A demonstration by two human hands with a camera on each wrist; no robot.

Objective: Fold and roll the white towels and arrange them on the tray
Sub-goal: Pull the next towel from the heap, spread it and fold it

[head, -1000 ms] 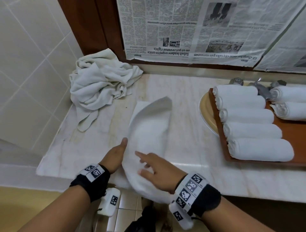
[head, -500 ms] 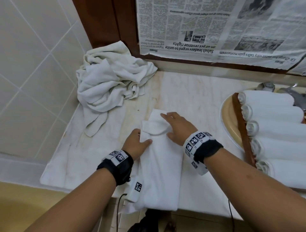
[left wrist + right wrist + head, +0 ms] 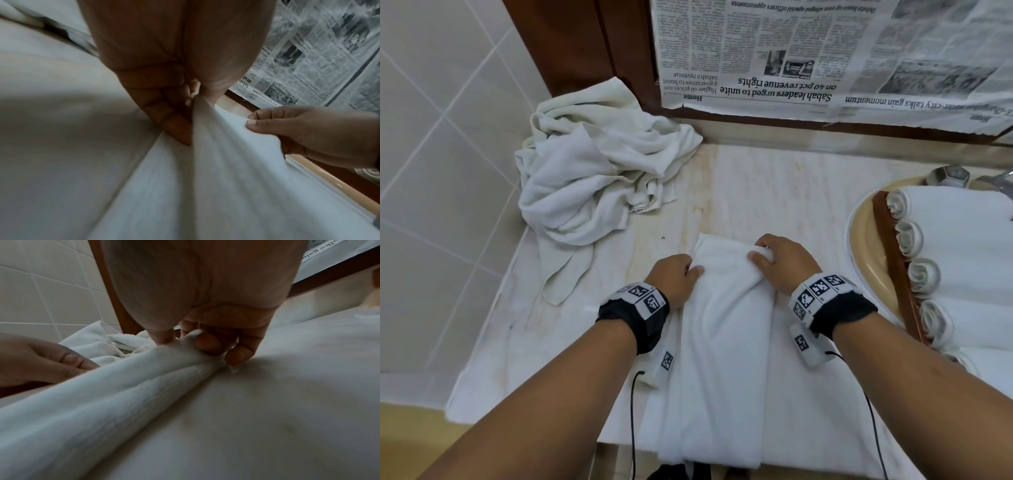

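**Folded towel gripped at its far end on the marble bench**

A pale marble bench (image 3: 774, 192) is set in a corner of white wall tiles (image 3: 431, 154), below a brown wooden frame. Newspaper (image 3: 825, 51) is hung upside down over the frame — the headline "Sabah leaders urged to unite on 40 pct revenue rights" can be read. At the right a wooden tray (image 3: 893, 260) is laid over a basin and is filled with rolled towels (image 3: 962, 240). A crumpled heap of towels (image 3: 592, 171) is piled in the corner. A folded towel (image 3: 726, 315) is laid lengthwise at the front edge — its far end is pinched by the left hand (image 3: 674, 277) and the right hand (image 3: 780, 263), each grip clenched on cloth.
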